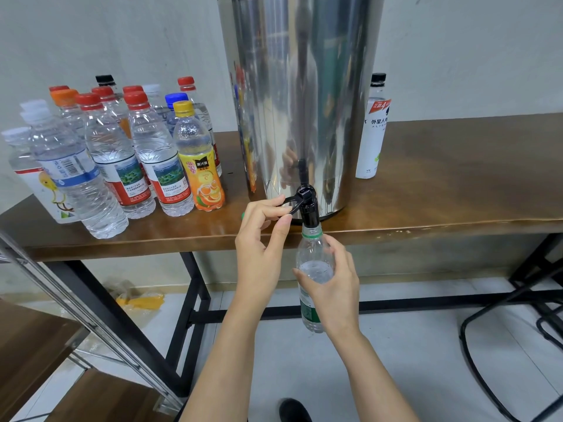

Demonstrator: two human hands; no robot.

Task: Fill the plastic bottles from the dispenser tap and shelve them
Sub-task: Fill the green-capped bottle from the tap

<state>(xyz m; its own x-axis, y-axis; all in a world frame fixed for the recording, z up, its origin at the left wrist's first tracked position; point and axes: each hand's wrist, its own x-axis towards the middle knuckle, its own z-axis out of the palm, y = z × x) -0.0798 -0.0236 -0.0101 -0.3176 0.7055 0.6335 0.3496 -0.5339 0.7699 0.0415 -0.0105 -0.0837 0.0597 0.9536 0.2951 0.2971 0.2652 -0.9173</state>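
Observation:
A tall steel dispenser (300,95) stands on the brown table (441,190), its black tap (308,205) hanging over the front edge. My left hand (263,239) pinches the tap's black lever, and something small and green shows behind its fingers. My right hand (330,284) grips an uncapped clear bottle (313,254) with a green neck ring and green label, its mouth right under the spout. Water inside the bottle reaches roughly the shoulder.
Several capped bottles (115,153) crowd the table's left end, one with a yellow cap and orange label (198,156). A white bottle with a black cap (373,129) stands right of the dispenser. A wooden shelf with metal posts (45,345) sits at lower left, black chair legs (518,315) at right.

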